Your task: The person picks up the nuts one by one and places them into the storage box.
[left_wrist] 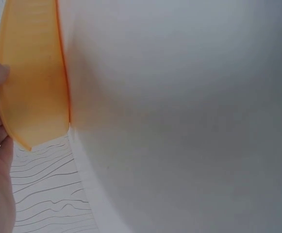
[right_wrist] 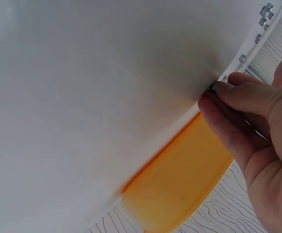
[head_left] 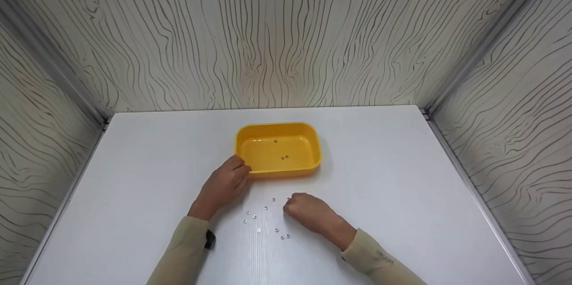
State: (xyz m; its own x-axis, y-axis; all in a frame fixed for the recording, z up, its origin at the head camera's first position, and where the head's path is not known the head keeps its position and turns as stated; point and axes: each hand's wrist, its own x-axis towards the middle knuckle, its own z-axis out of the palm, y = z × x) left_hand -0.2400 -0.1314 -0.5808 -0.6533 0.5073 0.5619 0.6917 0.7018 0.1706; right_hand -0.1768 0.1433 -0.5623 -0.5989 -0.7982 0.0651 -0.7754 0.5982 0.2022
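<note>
A yellow plastic bin (head_left: 286, 171) stands on the white table with a few small nuts (head_left: 287, 157) on its floor. My left hand (head_left: 225, 183) grips the bin's near left corner; the left wrist view shows the thumb over the rim and fingers behind the wall. In front of the bin, my right hand (head_left: 313, 214) is low over the table. Between its thumb and forefinger it pinches a small metal nut (right_wrist: 212, 88), mostly covered by the fingertips. Several loose silvery nuts (head_left: 258, 230) lie scattered on the table between the two forearms.
The white table (head_left: 380, 155) is bounded by wood-grain patterned panels (head_left: 268, 44) at the back and both sides. Metal rails (head_left: 473, 48) run along the panel corners. A dark band (head_left: 210, 239) shows at the left sleeve's cuff.
</note>
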